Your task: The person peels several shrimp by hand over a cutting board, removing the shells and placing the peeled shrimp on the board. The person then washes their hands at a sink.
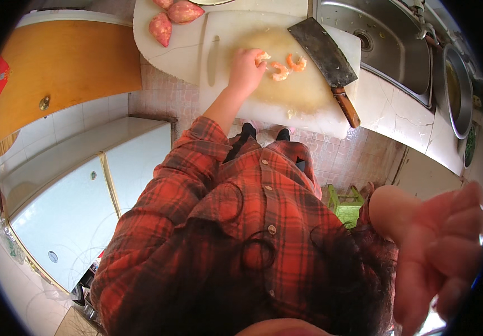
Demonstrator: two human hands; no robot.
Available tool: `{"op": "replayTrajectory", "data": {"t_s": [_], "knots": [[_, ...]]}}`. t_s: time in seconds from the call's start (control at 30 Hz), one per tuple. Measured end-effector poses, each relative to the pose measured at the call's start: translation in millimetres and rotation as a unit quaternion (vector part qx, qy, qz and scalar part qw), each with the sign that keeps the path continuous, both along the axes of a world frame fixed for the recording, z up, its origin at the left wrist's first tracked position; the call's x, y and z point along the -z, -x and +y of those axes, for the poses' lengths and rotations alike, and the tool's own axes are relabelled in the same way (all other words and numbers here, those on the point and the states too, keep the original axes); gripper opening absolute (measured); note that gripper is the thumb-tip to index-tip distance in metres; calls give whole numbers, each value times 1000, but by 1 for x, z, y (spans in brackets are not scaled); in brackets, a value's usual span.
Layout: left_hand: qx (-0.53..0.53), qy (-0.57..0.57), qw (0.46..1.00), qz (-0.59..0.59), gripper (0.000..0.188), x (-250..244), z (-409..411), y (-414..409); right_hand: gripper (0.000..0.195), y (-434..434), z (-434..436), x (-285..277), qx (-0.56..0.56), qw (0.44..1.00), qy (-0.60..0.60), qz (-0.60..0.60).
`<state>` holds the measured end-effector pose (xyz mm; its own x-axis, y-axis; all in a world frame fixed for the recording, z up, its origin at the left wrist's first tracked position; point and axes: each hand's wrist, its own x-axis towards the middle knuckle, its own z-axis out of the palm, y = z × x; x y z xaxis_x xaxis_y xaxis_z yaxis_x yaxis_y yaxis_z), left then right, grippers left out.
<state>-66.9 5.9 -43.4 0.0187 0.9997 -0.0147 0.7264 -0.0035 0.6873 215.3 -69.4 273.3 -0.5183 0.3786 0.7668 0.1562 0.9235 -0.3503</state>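
Note:
My left hand (248, 69) is over the white cutting board (250, 21), its fingers closed on a peeled shrimp (261, 57). Just right of it lie two more curled shrimp, one (280, 71) close to my fingers and another (296, 63) farther right. A cleaver (325, 54) with a dark blade and wooden handle rests slanted on the board's right side, handle towards me. My right hand (443, 248) is raised near the camera at the lower right, away from the board, palm showing, fingers partly curled and nothing visible in it.
Several sweet potatoes (185, 12) lie on the counter (170, 59) beyond the board's left side. At the right are a steel sink (392, 50) and a metal bowl (447, 92). A green stool (346, 206) stands on the floor below, and an orange cabinet door (77, 63) is at left.

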Motion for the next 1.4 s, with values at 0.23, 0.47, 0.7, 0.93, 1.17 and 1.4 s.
{"op": "replayTrajectory", "data": {"t_s": [0.23,0.47,0.7,0.93,1.17,1.4], "knots": [[-16,13,998,-53,25,13,10,1,27,25,2,17,198,979,-31,26],[0,102,987,-121,19,11,25,-3,16,46,53,211,372,855,353,-74],[-27,169,966,-192,14,11,32,13,15,11,81,229,254,726,561,306],[-11,55,992,-109,13,9,40,15,34,61,76,284,315,850,394,-151],[98,89,987,-86,26,-20,34,-26,31,95,76,315,377,799,457,-102],[138,216,923,-288,27,-20,31,-46,23,85,70,302,233,719,596,272]]}}
